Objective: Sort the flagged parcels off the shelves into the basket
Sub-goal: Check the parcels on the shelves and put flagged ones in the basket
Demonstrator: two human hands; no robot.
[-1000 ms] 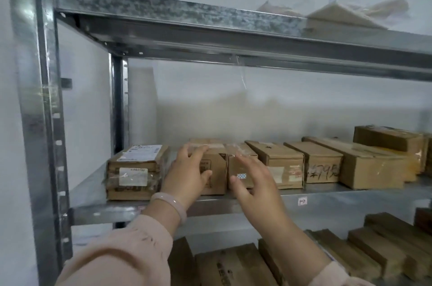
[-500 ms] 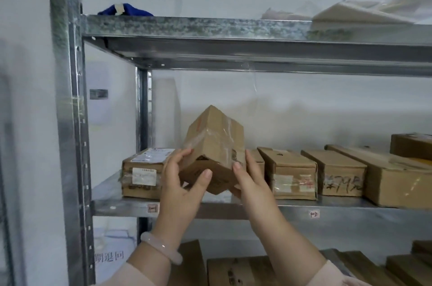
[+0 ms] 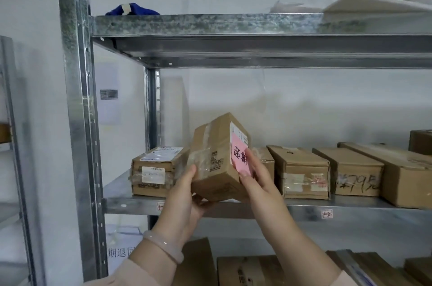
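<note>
Now that the parcel (image 3: 217, 164) is off the middle shelf (image 3: 233, 209) and turned further than half a second ago, I see a pink handwritten slip (image 3: 239, 156) on its right face, hidden until now. Left hand (image 3: 187, 199) cups the lower corner, thumb on the taped face, fingers curled beneath. Right hand (image 3: 254, 180) pinches the slip side, thumb at the slip's lower edge. Parcel hangs tilted before the row of boxes (image 3: 301, 173). Judgement: flagged, so it goes to the basket, which is not in view.
</note>
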